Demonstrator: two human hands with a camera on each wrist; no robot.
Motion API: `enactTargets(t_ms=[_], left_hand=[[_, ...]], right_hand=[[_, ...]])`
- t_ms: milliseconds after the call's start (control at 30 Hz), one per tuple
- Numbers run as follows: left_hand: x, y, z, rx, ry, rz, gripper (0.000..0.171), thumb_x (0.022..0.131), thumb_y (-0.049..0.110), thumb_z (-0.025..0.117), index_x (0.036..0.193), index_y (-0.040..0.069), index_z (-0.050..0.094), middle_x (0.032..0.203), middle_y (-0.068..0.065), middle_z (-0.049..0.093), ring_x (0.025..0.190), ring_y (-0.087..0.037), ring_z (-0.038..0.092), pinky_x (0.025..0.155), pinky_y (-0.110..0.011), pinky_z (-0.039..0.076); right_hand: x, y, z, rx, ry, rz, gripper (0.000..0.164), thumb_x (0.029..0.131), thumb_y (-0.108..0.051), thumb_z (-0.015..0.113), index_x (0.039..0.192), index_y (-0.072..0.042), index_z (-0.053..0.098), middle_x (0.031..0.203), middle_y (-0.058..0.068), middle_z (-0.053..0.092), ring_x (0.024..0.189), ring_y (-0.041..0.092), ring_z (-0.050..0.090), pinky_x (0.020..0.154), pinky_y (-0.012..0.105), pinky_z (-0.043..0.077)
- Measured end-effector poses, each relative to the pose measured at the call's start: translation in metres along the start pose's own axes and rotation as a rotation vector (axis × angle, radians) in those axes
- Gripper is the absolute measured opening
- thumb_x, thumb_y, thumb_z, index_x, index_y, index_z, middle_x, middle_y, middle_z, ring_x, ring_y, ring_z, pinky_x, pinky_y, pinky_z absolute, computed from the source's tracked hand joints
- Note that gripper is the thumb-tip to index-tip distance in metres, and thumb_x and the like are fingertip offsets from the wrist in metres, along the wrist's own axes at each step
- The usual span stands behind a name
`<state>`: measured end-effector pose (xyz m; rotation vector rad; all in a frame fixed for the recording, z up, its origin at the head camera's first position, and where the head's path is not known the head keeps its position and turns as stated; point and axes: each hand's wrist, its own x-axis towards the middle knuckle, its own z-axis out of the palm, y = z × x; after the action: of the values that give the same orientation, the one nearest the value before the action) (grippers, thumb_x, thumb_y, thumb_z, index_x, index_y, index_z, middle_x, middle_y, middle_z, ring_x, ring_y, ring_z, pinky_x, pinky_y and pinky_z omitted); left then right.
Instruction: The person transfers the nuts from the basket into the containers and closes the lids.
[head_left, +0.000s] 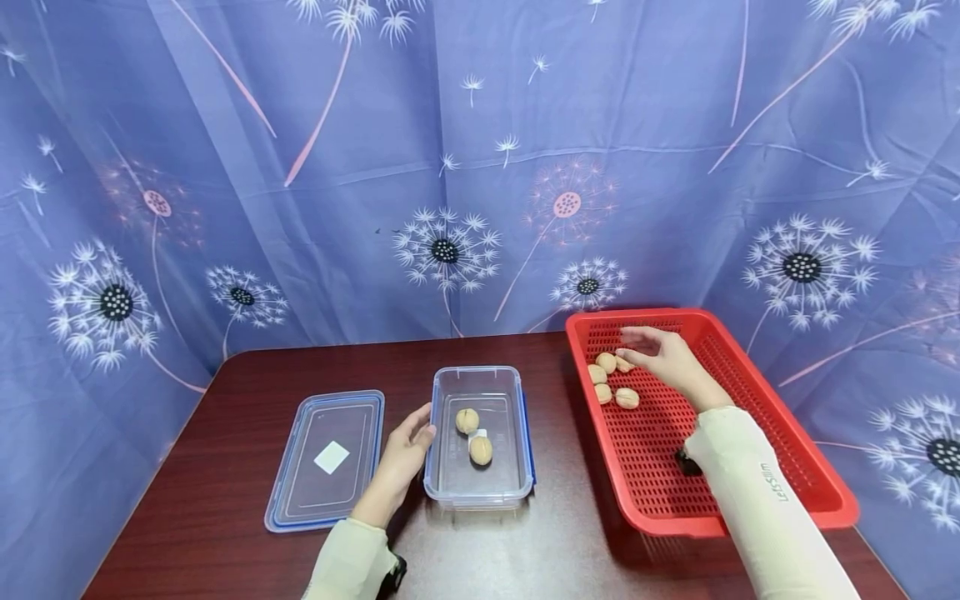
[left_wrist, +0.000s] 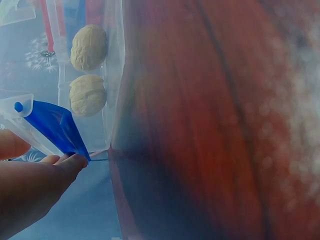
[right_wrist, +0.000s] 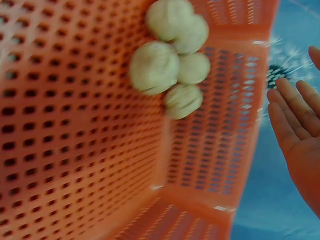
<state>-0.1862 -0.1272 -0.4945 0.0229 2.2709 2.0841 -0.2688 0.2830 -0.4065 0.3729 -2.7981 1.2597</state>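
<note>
- Head view: the lid (head_left: 322, 493) lay on the tabletop (head_left: 232, 467), left of the container (head_left: 450, 482).
- The left hand (head_left: 405, 450) touched the container's side with relaxed fingers, gripping nothing; a hard nudge might have slid it.
- Two walnuts (head_left: 481, 451) lay inside the container.
- Five more walnuts (head_left: 627, 398) sat toward the left side of the red basket (head_left: 652, 467).
- The right hand (head_left: 667, 360) hung over the basket, fingers parted, visibly empty; a loose pinch could have dropped a walnut.

The clear box (head_left: 480, 382) holds two tan walnuts (head_left: 481, 451), the red basket (head_left: 652, 450) five.
</note>
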Motion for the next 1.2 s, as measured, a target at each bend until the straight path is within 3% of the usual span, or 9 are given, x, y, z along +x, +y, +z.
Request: enactTargets(t_ms=[200, 400, 533, 833, 1200], left_hand=[[0.0, 0.0, 0.0, -0.005, -0.001, 0.0, 0.045, 0.099, 0.003, 0.045, 0.143, -0.008, 0.036, 0.143, -0.03, 0.04, 0.134, -0.04, 0.036, 0.112, -0.051, 0.029], [-0.001, 0.001, 0.001, -0.008, -0.005, -0.002, 0.046, 0.1, 0.003, 0.045, 0.143, -0.007, 0.036, 0.144, -0.03, 0.039, 0.135, -0.04, 0.036, 0.112, -0.051, 0.028], [-0.001, 0.001, 0.001, -0.012, -0.005, -0.006, 0.045, 0.1, 0.003, 0.045, 0.143, -0.008, 0.036, 0.144, -0.03, 0.039, 0.135, -0.04, 0.036, 0.112, -0.051, 0.028], [-0.001, 0.0, 0.001, -0.022, -0.004, -0.002, 0.045, 0.099, 0.001, 0.044, 0.143, -0.008, 0.036, 0.144, -0.031, 0.038, 0.135, -0.04, 0.035, 0.112, -0.05, 0.028], [0.001, 0.0, 0.0, -0.02, -0.002, -0.005, 0.045, 0.099, 0.002, 0.045, 0.143, -0.008, 0.036, 0.144, -0.031, 0.038, 0.135, -0.04, 0.035, 0.112, -0.05, 0.028]], right_hand=[[-0.002, 0.021, 0.003, 0.001, -0.006, 0.054, 0.049, 0.094, -0.026, 0.063, 0.132, 0.004, 0.053, 0.123, 0.025, 0.061, 0.11, 0.037, 0.06, 0.087, 0.038, 0.053], [-0.006, 0.033, 0.005, 0.003, -0.036, 0.088, 0.047, 0.094, -0.021, 0.063, 0.132, 0.006, 0.053, 0.123, 0.025, 0.06, 0.112, 0.038, 0.059, 0.089, 0.041, 0.051], [-0.008, 0.041, 0.006, 0.022, -0.057, 0.113, 0.049, 0.093, -0.02, 0.064, 0.132, 0.008, 0.051, 0.123, 0.026, 0.06, 0.111, 0.036, 0.06, 0.087, 0.036, 0.053], [-0.012, 0.054, 0.009, -0.001, -0.133, 0.091, 0.05, 0.09, -0.019, 0.068, 0.128, 0.01, 0.053, 0.12, 0.028, 0.061, 0.108, 0.039, 0.06, 0.086, 0.038, 0.053], [-0.011, 0.071, 0.016, 0.047, -0.184, 0.033, 0.048, 0.085, -0.011, 0.073, 0.121, 0.015, 0.056, 0.114, 0.03, 0.063, 0.105, 0.042, 0.062, 0.078, 0.021, 0.053]])
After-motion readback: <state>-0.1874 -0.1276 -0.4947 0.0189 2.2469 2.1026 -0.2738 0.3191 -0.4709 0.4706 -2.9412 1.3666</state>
